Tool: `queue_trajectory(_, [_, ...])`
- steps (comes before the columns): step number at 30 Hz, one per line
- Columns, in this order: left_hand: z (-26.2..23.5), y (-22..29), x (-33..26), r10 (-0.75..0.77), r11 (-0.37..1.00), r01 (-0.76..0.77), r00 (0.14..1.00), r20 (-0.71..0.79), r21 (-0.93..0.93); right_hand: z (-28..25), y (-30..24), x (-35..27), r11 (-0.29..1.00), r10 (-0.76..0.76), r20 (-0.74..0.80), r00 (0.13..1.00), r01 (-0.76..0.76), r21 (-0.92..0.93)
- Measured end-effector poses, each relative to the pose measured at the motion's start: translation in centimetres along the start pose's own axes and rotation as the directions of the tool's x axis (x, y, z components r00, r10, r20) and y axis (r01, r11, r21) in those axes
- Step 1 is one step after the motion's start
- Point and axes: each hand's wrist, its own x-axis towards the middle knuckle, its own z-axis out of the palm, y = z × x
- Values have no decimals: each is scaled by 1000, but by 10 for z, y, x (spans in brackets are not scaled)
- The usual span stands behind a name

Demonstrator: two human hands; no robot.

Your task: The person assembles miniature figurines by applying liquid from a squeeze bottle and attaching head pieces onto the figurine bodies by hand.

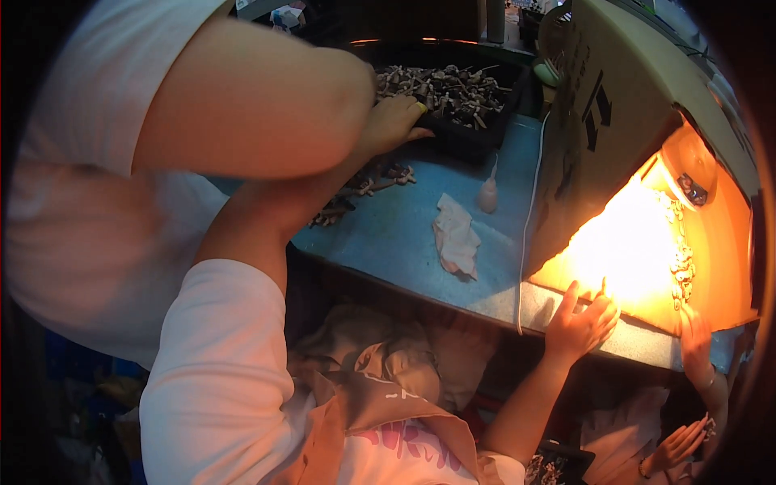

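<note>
My left hand (392, 125) lies at the near left corner of a black tray (465, 139), its fingers over the rim and its thumb apart below; something yellow shows on one fingertip. Heaped in the tray are many small brown and pale pieces (457, 89). My right hand (580, 325) is at the front edge of the bench, before the bright opening of a cardboard box (602, 113). Its thumb and forefinger stand apart, and I see nothing held in it. Glare partly hides what lies beyond its fingertips. Inside the box hangs a glowing lamp (687, 166).
More small pieces (368, 182) lie on the blue bench top (384, 226), with a crumpled white cloth (457, 236) and a small pinkish bottle (487, 196). A white cord (533, 210) runs beside the box. A co-worker's arm (259, 105) fills the upper left. Another person's hands (697, 343) are at right.
</note>
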Motion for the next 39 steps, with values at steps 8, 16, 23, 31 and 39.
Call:
queue_trajectory(8, [-12, 67, -40, -388, 906, 419, 874, -292, 52, 1, 2, 2, 999, -6, 38, 999, 7, -37])
queue_trajectory(16, [-42, 106, -151, -826, 502, 849, 527, -199, 166, 0, 1, 3, 991, 37, 109, 993, -22, -130])
queue_trajectory(23, [-38, 88, -154, -987, 153, 976, 143, 77, 154, 4, 0, 1, 992, 7, 16, 1000, -5, -123])
queue_trajectory(31, [-33, 94, -153, -978, 207, 972, 207, 11, 112, -3, 0, 2, 993, 25, 31, 999, -22, -114])
queue_trajectory(39, [-32, 95, -151, -978, 209, 970, 210, -1, 127, -2, 0, 2, 993, 15, 11, 1000, -13, -120])
